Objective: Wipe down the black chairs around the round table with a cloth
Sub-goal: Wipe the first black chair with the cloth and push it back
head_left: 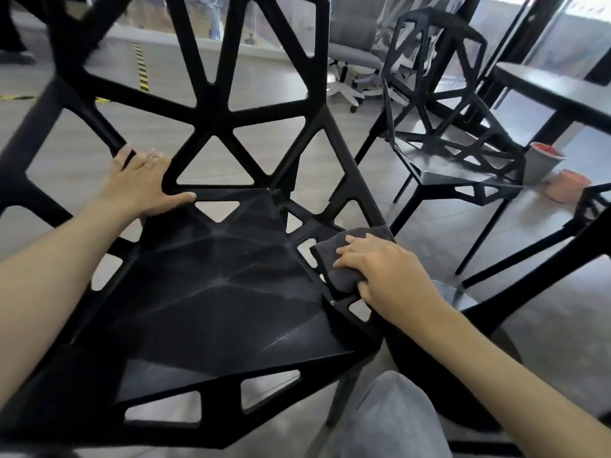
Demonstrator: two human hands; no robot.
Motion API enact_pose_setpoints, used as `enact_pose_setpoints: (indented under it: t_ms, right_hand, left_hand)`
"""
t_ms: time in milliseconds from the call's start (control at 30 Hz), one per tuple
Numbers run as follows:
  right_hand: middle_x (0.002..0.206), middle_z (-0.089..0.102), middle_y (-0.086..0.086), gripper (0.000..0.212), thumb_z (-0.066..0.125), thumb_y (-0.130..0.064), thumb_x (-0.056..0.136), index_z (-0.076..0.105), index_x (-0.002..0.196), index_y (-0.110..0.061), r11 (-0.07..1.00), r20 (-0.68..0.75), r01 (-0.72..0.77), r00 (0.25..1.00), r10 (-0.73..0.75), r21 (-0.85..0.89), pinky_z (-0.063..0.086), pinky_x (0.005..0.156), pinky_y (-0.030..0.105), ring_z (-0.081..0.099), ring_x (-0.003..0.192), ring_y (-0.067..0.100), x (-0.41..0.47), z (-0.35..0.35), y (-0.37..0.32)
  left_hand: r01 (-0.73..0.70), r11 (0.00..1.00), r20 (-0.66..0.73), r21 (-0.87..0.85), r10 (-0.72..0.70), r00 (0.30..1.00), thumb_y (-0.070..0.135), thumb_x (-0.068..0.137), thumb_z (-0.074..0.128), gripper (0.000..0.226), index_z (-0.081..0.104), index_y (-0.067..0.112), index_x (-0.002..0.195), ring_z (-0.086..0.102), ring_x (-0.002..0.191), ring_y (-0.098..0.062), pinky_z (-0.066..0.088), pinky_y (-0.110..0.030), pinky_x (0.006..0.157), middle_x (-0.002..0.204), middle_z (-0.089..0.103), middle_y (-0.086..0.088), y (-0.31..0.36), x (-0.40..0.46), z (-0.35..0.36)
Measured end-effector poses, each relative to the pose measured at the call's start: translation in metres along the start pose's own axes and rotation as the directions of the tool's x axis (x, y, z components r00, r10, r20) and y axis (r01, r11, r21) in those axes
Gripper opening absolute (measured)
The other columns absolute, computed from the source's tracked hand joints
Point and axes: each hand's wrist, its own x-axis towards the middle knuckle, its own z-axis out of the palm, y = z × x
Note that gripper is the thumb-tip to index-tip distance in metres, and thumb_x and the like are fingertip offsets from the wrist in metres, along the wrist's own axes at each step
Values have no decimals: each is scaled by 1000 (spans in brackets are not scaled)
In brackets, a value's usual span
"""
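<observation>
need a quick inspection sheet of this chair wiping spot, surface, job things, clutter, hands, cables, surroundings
surface: grey tiled floor; dark table at far right
job's things: near chair, seat shows pale streaks; dark cloth on the seat's right edge; second chair behind on the right
clutter: grey bucket with red inside, pink tub on the floor next to it
grippers: left hand rests on the near chair's back frame, fingers straight; right hand presses the cloth, thumb tucked round its edge
cables: nothing seen
surroundings: grey office chair, striped floor tape, glass wall behind
</observation>
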Motion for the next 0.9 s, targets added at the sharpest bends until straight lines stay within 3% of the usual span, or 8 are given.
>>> enact_pose_setpoints:
  t_ms: [100,200,267,367,467,667,800,900]
  right_hand:
    - [104,77,-11,48,54,-7,56,80,94,-24,992,-60,-18,998,26,127,53,101,40,71,109,18,-18,11,-23]
    - [115,76,-12,53,51,-9,60,81,102,-22,953,-122,195,978,-171,231,51,90,34,71,107,12,-51,24,-47]
    - [121,74,-11,53,54,-4,63,81,105,-21,946,-149,276,956,-252,170,52,88,35,70,112,9,-63,20,-29]
    - [123,73,-8,50,54,3,70,81,106,-19,989,-288,128,952,-100,79,52,91,46,67,119,10,-60,14,18]
    - [121,74,-6,53,58,11,65,82,105,-15,982,-369,36,929,35,185,49,99,52,67,121,14,-66,30,7]
    - [131,69,-8,53,73,13,67,80,111,-16,909,-216,329,936,-278,256,51,102,43,62,127,9,-79,26,0]
    - [128,71,-9,52,52,-1,71,79,112,-19,971,-193,215,962,-193,100,40,116,45,60,130,10,-17,15,45]
    - [123,73,-6,52,62,0,66,79,110,-21,990,-111,138,985,-136,9,33,122,41,60,130,17,50,12,56]
  left_hand:
    - [-5,1000,1,-8,5,1000,89,82,47,100,41,16,150,29,154,-26,-3,-45,129,156,47,-13,-2,2,1]
    - [-1,1000,-3,-15,1,1000,86,84,48,99,38,16,153,23,156,-24,-5,-44,128,160,43,-13,-2,2,2]
    - [-10,1000,1,-14,10,1000,86,85,47,100,37,15,154,22,157,-24,-6,-44,128,162,40,-13,-4,2,2]
    - [-12,999,9,-29,12,1000,85,86,47,101,36,12,155,21,157,-24,-6,-44,129,164,37,-14,-2,5,2]
    - [-2,1000,3,-29,2,1000,83,87,48,100,36,11,155,19,158,-23,-6,-44,129,164,37,-13,1,6,2]
    - [-10,999,-11,-44,9,1000,78,88,55,94,37,14,155,22,157,-24,-7,-41,127,165,37,-13,-5,0,3]
    - [1,998,4,-56,-1,1000,77,88,56,92,36,17,156,23,156,-23,-5,-42,127,164,38,-8,1,6,0]
    - [7,998,-5,-56,-7,1000,74,90,57,91,35,17,157,22,157,-21,-6,-41,127,165,37,-8,4,6,-1]
